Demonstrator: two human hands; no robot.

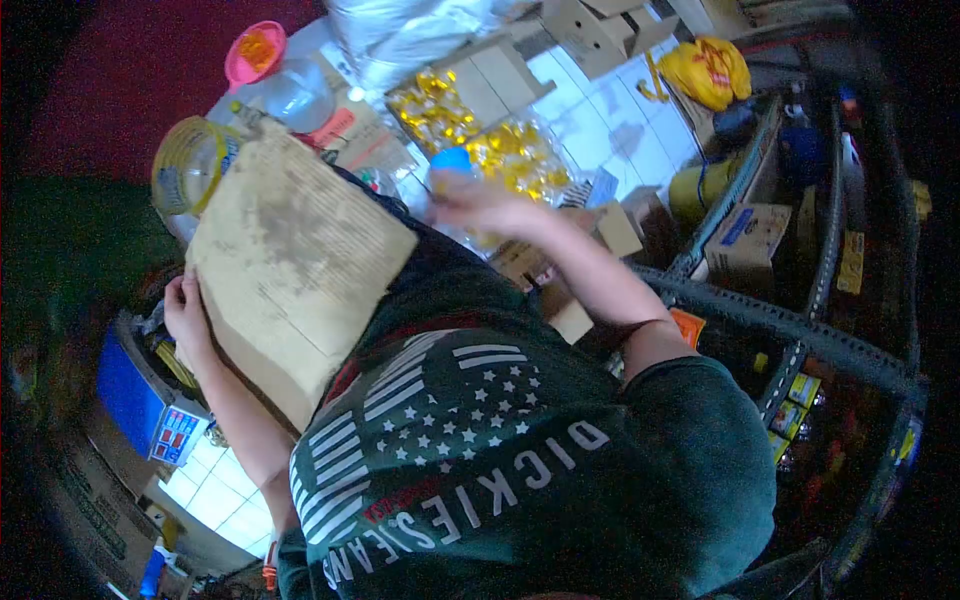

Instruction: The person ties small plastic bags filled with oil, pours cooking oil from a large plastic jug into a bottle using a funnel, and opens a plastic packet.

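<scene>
A flat brown cardboard sheet (300,240) with dark stains lies tilted across my lap. My left hand (186,312) grips its left edge, fingers curled at the rim. Out past the sheet's right side, my right hand (480,203) is smeared by motion, so its fingers do not show clearly. A small blue round thing (452,160) sits right by its fingertips; whether the hand holds it I cannot tell. Beyond are many small yellow-gold packets (515,160) in clear wrapping, with more gold packets (435,105) in a shallow cardboard box.
A yellow-rimmed clear tub (190,170), a clear round container (298,95) and a pink strainer-like bowl (255,52) with orange bits stand at upper left. A yellow bag (708,72) lies at upper right. Metal shelving (800,325) with boxes borders the right side.
</scene>
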